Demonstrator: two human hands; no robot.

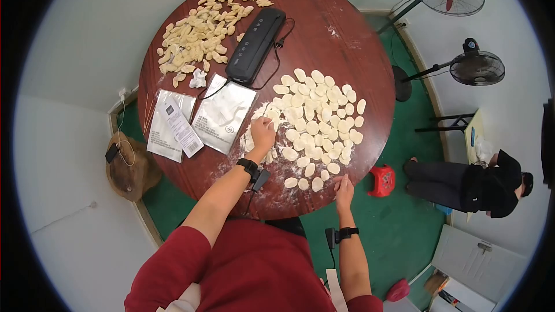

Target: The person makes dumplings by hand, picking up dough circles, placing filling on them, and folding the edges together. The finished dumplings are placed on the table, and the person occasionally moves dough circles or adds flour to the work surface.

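Note:
My left hand is at the flour pile, left of the flat dough rounds. Its fingers are curled closed in the flour beside some dough pieces, and what they hold, if anything, is hidden. At the table's near edge, just below the lowest rounds, is my right hand. Its fingers are pressed together in a pinch; anything between them is too small to make out. Many pale rounds lie spread and partly overlapping on the floured wood. Both wrists wear black straps with small devices.
Shaped dough pieces lie heaped at the table's far left, near a black vacuum sealer with a cord. Silver packets lie left of the flour. Right of the round table are a red stool, fans and another person.

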